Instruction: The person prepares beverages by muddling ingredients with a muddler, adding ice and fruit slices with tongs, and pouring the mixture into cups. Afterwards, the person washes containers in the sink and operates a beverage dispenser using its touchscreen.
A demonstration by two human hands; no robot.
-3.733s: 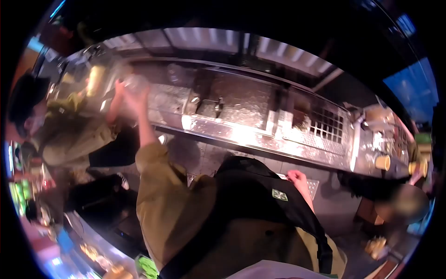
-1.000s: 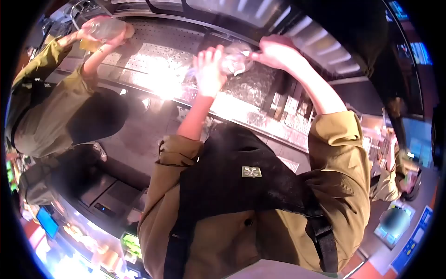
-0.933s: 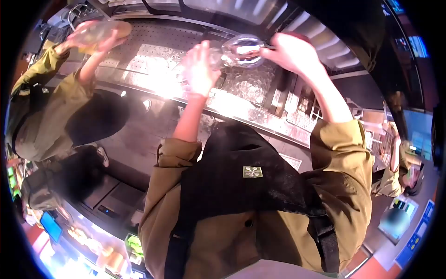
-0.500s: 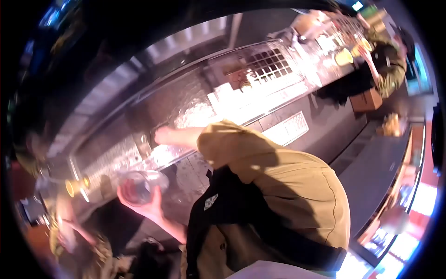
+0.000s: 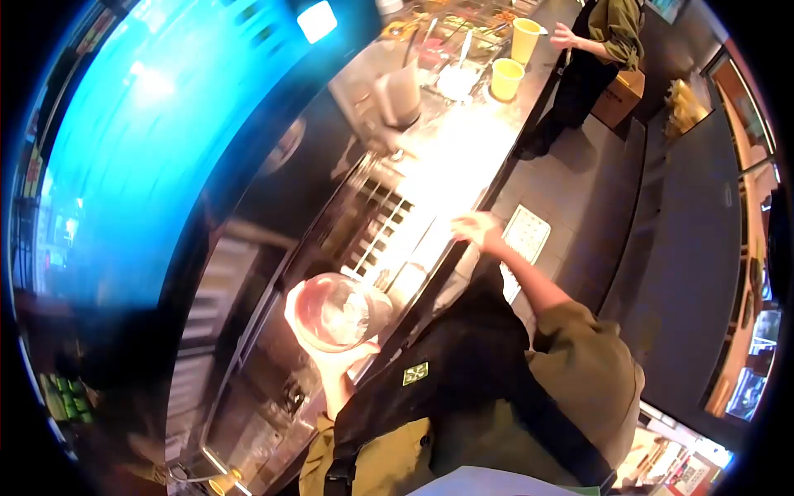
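My left hand (image 5: 327, 351) is wrapped around a clear plastic container (image 5: 368, 307) with a wide round mouth, held tilted above the counter. Something whitish shows through it; whether that is ice or glare I cannot tell. Over the bright front edge of the steel counter (image 5: 451, 153), my right hand (image 5: 478, 228) reaches out with its fingers extended and nothing visible in it. Just past that hand is a slotted grate (image 5: 385, 236) set in the counter.
Farther along the counter stand two yellow cups (image 5: 507, 78) and a large pitcher (image 5: 399, 95). A co-worker's hand (image 5: 565, 37) is beside the cups. A cardboard box (image 5: 619, 97) sits on the floor behind that person. A white perforated mat (image 5: 526, 236) lies on the floor near my right arm.
My view has swung toward the co-worker's end of the counter. My right hand has left the sink area and is now near the grate. The container stays in my left hand, now over the counter.
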